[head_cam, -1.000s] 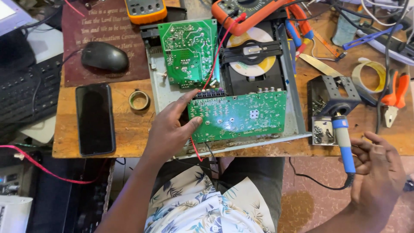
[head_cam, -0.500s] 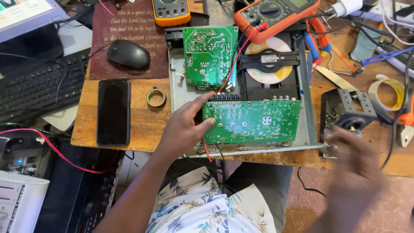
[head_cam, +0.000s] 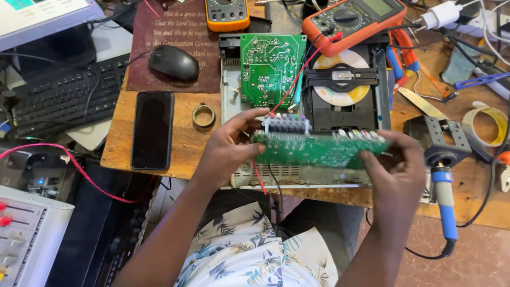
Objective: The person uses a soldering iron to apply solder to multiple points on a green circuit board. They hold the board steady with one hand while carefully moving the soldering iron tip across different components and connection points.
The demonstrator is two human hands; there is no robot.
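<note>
Cluttered wooden workbench (head_cam: 175, 143), tiled floor (head_cam: 478, 255)

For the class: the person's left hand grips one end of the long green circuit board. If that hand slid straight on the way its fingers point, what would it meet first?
The left hand points rightward along the green circuit board. It would probably meet the right hand, which grips the board's other end.

Long green circuit board (head_cam: 319, 149), raised and tilted on edge above the open metal player case (head_cam: 297, 175). White connector block and small coloured parts along its top edge. Gripped at nine o'clock and three o'clock ends.
</note>
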